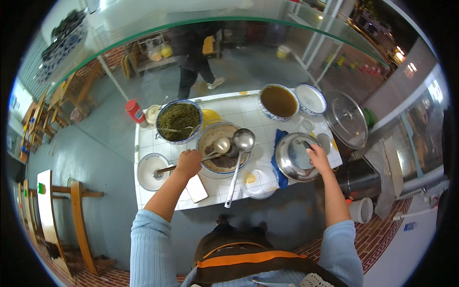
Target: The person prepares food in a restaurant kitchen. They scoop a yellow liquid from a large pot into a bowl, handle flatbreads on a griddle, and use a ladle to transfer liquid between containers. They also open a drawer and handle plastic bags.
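Note:
My left hand (190,163) is closed around the handle of a ladle (222,144), whose small metal bowl is over a wide bowl of brown, mushy food (224,163). The handle's brown end sticks out past my wrist, above a white bowl (147,179). On the right, my right hand (318,158) grips the black handle of a metal lid with a glass centre (299,158). The lid covers a round vessel with blue cloth (281,161) beside it. A larger metal ladle (244,140) rests across the food bowl's rim, its long handle pointing towards me.
A bowl of chopped dark greens (179,120), a bowl of brown liquid (279,101) and a bowl of white contents (310,99) stand along the far side. A phone-like white slab (197,188) and clear plastic tubs (259,181) lie nearer. A glass shelf (229,19) overhangs; a person (193,61) walks beyond.

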Demonstrator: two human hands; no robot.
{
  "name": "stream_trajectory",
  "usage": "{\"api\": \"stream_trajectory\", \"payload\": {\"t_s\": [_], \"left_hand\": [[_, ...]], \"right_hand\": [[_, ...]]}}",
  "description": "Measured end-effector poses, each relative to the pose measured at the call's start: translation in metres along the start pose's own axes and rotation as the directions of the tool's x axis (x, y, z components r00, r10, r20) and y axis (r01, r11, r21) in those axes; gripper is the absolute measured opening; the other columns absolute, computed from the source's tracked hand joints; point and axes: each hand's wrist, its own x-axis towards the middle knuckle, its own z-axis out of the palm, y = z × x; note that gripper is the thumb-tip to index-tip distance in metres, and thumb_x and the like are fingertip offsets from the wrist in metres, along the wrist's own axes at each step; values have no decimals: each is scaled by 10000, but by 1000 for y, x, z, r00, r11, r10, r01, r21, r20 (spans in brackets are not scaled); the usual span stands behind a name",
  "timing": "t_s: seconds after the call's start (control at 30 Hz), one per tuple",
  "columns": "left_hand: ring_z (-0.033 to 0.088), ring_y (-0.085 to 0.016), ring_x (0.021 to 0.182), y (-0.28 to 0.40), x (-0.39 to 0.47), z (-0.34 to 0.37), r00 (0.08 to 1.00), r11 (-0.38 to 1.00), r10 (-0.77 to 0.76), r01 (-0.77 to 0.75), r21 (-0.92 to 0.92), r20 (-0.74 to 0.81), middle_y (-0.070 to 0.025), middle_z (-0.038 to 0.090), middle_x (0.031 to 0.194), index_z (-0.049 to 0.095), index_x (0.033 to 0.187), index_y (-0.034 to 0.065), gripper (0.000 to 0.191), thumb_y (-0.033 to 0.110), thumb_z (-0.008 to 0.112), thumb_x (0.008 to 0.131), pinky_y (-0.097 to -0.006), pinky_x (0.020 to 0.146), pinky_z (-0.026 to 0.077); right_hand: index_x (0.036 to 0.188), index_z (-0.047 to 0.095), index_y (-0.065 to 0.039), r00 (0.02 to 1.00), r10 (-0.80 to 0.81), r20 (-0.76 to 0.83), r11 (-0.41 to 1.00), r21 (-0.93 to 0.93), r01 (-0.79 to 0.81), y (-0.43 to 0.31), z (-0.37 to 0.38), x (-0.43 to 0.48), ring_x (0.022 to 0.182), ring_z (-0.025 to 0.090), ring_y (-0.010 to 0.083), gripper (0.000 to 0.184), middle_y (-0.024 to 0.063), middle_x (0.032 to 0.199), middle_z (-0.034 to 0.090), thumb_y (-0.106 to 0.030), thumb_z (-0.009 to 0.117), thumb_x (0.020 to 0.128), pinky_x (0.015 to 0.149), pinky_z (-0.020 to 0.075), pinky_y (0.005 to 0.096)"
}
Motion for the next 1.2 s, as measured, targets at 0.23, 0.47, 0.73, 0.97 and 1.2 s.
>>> {"api": "stream_trajectory", "payload": {"t_s": [0.23,0.47,0.73,0.97,1.2], "left_hand": [[642,-396,796,4,-5,-27,993,974,-48,71,-216,108,-190,655,790,535,968,51,233,198,597,798,-504,710,505],[588,-458,804,18,-17,-70,995,865,-91,100,-491,42,-249,631,818,525,933,5,190,188,551,889,-515,695,445],[523,-135,579,132,2,-130,971,453,-184,223,-863,154,-71,594,719,537,899,7,138,131,598,908,-301,525,410],[464,-75,498,256,94,-124,986,234,-160,72,-970,35,-13,540,641,526,883,26,127,136,567,933,-243,451,370],[637,-380,703,356,185,-97,922,921,-73,-84,-380,-379,-178,634,836,508,1005,74,182,133,577,846,-473,584,508]], "right_hand": [[1166,606,-9,999,-53,-10,990,-132,51,-18,-10,-7,828,652,278,359,180,913,679,-261,608,910,762,496,382],[1086,622,-2,984,143,105,932,320,-169,8,-18,-1,513,485,87,291,-20,697,501,-250,573,944,457,425,233],[1211,563,12,973,108,205,884,428,-188,84,22,28,556,518,76,379,-4,780,562,-236,615,928,488,455,227],[1262,522,-6,870,-433,-237,893,-242,379,106,29,27,728,632,235,425,153,1057,585,-215,624,906,645,515,327],[1050,595,13,999,-50,6,589,808,24,-35,3,29,752,601,117,286,85,888,651,-261,551,979,641,480,278]]}}
